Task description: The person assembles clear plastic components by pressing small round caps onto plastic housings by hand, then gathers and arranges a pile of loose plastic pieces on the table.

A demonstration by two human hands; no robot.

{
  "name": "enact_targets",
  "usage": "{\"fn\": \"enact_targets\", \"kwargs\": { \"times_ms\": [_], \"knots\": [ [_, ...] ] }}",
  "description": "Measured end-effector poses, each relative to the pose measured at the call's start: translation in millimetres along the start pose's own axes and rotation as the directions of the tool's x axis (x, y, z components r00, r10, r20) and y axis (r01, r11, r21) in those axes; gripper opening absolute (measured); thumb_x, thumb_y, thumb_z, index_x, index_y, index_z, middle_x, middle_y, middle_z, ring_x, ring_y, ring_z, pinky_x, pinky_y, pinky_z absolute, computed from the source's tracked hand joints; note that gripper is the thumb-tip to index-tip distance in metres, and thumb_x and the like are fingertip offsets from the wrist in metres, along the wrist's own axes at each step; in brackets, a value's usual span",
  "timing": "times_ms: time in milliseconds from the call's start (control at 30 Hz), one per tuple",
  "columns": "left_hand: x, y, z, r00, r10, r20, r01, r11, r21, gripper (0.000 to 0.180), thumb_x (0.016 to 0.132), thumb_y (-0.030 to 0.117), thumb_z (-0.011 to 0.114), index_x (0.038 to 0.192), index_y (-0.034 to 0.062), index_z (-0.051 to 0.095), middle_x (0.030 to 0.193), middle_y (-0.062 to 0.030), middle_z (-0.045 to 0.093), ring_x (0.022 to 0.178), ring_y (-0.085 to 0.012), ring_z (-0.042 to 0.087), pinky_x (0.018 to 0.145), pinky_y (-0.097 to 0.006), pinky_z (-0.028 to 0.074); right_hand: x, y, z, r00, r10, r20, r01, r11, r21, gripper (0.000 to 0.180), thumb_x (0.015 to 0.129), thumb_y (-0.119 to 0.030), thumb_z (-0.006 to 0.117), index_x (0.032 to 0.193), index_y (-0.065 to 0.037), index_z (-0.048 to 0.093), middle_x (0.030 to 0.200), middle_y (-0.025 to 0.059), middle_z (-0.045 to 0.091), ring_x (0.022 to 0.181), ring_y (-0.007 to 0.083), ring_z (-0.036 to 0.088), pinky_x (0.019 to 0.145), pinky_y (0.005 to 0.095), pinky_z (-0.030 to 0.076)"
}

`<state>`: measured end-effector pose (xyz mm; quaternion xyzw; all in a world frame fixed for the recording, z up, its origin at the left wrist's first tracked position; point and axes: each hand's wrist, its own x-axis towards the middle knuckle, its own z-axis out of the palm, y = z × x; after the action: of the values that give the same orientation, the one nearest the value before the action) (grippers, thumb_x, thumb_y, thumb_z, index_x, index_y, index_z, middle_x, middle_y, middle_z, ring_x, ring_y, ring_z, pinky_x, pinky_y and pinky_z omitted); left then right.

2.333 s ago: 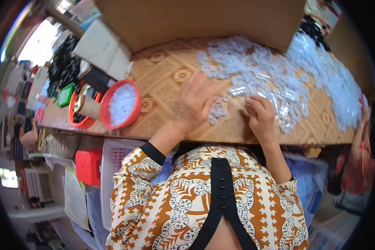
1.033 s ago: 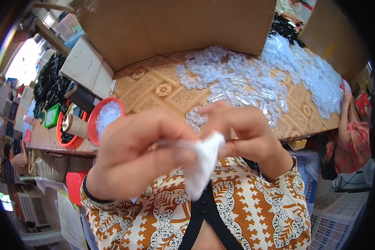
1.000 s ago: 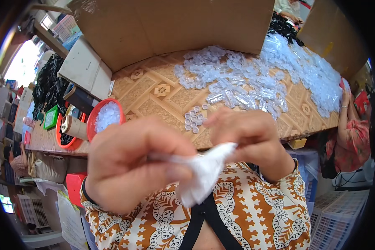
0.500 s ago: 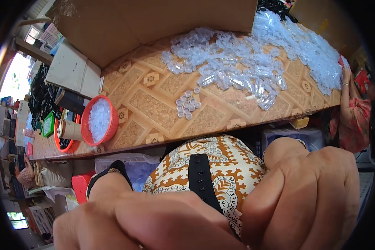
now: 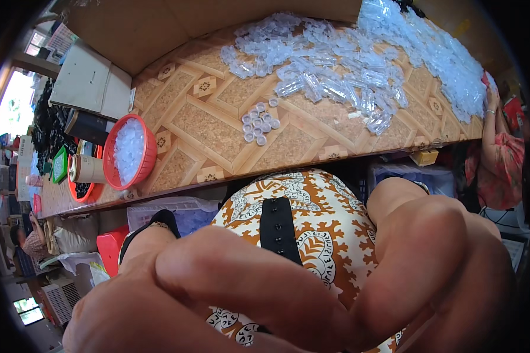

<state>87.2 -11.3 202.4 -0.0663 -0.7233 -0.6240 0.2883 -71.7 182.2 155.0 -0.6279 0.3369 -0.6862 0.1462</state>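
Very close and large at the bottom, my left hand (image 5: 218, 276) has its fingers bent inward. Facing it, my right hand (image 5: 409, 259) is curled too, its knuckles raised. The fingertips of both hands meet low in the picture, and whatever lies between them is hidden. Behind them a black strip with snap fasteners (image 5: 280, 229) hangs over my brown and white patterned garment (image 5: 330, 206). Neither hand touches the table (image 5: 212, 129). On it, beyond my hands, sits a cluster of small clear round caps (image 5: 257, 122).
Clear plastic pieces (image 5: 335, 70) are heaped at the back and right. A red basket (image 5: 150, 167) of translucent pieces stands left, beside a tape roll (image 5: 88, 169) and a cardboard box (image 5: 91, 82). Plastic bins (image 5: 171, 213) sit under the table edge. Another person's arm (image 5: 492, 112) reaches in at right.
Both hands have shifted, with the left hand's bent fingers higher and more in view. The table and its contents appear slightly higher and further left as the view tilts.
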Motion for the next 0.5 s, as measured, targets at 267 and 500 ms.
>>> {"fn": "enact_targets", "kwargs": {
  "times_ms": [267, 500],
  "knots": [
    [-7, -14, 12, 0.994, 0.106, 0.01, -0.106, 0.982, 0.156, 0.018, 0.09, -0.003, 0.061, 0.108, -0.0049, 0.061, 0.095, -0.0187, 0.071, 0.081, -0.0283, 0.071, 0.074, -0.04, 0.059, -28, -15, -4, 0.999, -0.031, -0.024, 0.027, 0.989, -0.149, 0.022, 0.085, 0.001, 0.063, 0.107, 0.003, 0.068, 0.101, 0.0187, 0.069, 0.087, 0.0284, 0.067, 0.071, 0.035, 0.052],
    [-21, -16, 5, 0.975, 0.209, 0.071, -0.22, 0.931, 0.292, 0.023, 0.089, -0.006, 0.06, 0.111, -0.0057, 0.062, 0.097, -0.0194, 0.071, 0.083, -0.0285, 0.071, 0.076, -0.04, 0.058, -37, -9, -13, 0.994, -0.092, -0.057, 0.071, 0.953, -0.294, 0.028, 0.082, 0.003, 0.063, 0.11, 0.003, 0.066, 0.105, 0.02, 0.068, 0.091, 0.0296, 0.067, 0.071, 0.0349, 0.052]
  ]
}}
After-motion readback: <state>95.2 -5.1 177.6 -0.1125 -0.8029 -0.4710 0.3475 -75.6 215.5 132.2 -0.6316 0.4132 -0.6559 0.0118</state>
